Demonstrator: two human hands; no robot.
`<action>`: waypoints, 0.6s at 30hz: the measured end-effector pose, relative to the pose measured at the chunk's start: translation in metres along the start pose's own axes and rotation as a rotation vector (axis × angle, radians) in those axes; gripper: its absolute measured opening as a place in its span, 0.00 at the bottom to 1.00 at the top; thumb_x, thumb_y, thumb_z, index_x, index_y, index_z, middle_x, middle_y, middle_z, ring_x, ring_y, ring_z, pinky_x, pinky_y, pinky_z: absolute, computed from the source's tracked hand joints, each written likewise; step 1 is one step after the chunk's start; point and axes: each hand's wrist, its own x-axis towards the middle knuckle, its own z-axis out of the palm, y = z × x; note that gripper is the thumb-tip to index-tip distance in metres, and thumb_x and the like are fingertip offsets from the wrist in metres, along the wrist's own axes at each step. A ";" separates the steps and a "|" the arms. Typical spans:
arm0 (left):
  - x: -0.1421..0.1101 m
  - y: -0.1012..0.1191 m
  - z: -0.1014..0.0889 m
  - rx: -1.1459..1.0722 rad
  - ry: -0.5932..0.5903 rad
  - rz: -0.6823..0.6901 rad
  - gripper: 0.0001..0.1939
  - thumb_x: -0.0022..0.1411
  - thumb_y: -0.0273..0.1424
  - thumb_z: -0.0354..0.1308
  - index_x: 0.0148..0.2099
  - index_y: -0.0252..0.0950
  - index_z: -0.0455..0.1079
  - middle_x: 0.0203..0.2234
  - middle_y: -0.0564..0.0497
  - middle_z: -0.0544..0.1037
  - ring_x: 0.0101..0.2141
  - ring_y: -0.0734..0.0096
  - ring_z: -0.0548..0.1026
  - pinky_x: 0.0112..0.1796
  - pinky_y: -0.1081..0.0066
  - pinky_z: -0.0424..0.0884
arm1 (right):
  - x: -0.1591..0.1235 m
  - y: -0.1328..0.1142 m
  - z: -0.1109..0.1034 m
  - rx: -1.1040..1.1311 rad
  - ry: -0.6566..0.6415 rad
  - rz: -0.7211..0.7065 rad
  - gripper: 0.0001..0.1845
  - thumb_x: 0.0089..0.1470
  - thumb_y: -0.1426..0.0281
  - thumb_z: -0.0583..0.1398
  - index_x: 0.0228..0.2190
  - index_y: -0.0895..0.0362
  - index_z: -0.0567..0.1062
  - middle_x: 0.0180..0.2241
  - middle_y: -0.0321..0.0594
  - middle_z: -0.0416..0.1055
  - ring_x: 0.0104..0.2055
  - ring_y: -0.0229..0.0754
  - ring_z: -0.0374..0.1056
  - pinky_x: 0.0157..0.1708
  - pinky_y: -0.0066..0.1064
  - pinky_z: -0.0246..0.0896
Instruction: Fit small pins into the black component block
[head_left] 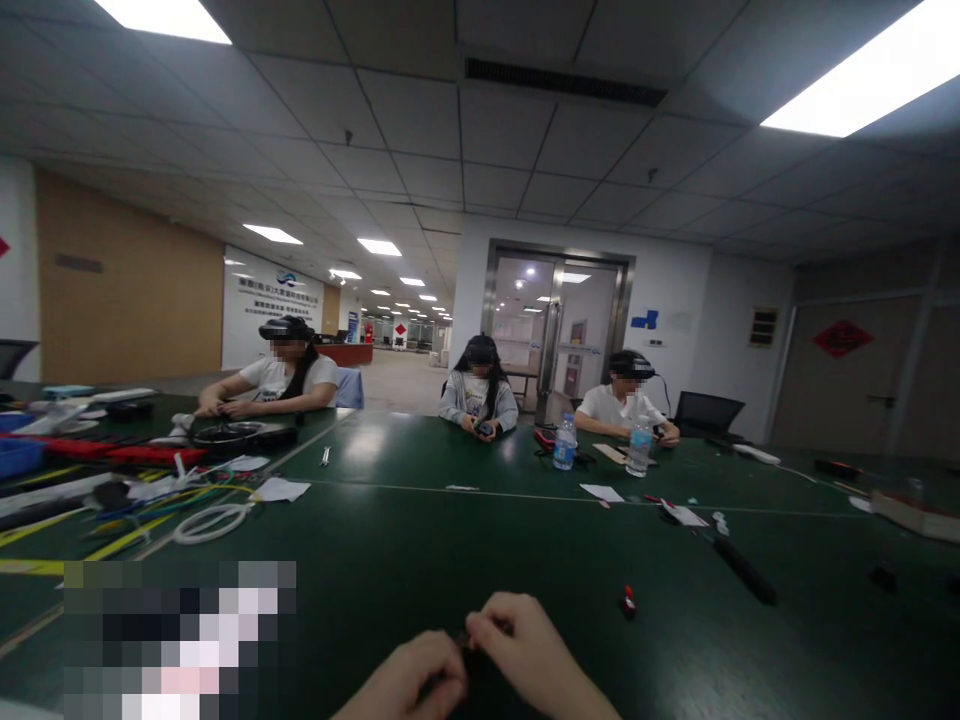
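Low in the middle of the head view, my left hand [414,677] and my right hand [526,648] come close together just above the green table [360,570]. Both have curled fingers. Between the fingertips is a small dark thing [466,645], too small and dim to name. My right thumb and forefinger pinch at it from the right, while the left fingers close on it from the other side. A small red-and-white object [628,601] lies on the table to the right of my hands.
Left, coiled white tubing [214,523], wires and red tools clutter the table. Two water bottles [565,443] stand at the far side, where several people in headsets sit. A black rod-like object [744,570] lies to the right. A blurred patch covers the lower left.
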 end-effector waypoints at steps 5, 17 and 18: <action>0.025 -0.057 0.003 0.158 0.129 -0.061 0.27 0.53 0.37 0.56 0.55 0.43 0.58 0.55 0.46 0.62 0.54 0.55 0.58 0.54 0.58 0.55 | 0.010 0.044 0.011 -0.042 0.072 -0.018 0.19 0.43 0.67 0.59 0.41 0.55 0.72 0.45 0.41 0.66 0.47 0.43 0.62 0.45 0.31 0.56; 0.027 -0.087 0.007 0.135 -0.044 -0.057 0.19 0.55 0.37 0.54 0.51 0.46 0.65 0.45 0.50 0.70 0.45 0.60 0.65 0.47 0.63 0.60 | 0.020 0.055 0.033 -0.054 -0.080 0.047 0.19 0.38 0.73 0.60 0.37 0.52 0.74 0.40 0.37 0.71 0.45 0.43 0.63 0.45 0.30 0.53; 0.027 -0.084 0.006 0.136 -0.043 -0.074 0.19 0.55 0.36 0.54 0.50 0.46 0.65 0.45 0.50 0.70 0.45 0.60 0.65 0.47 0.64 0.60 | 0.020 0.055 0.034 -0.047 -0.081 0.044 0.18 0.38 0.72 0.61 0.37 0.52 0.74 0.40 0.37 0.71 0.44 0.43 0.63 0.45 0.30 0.53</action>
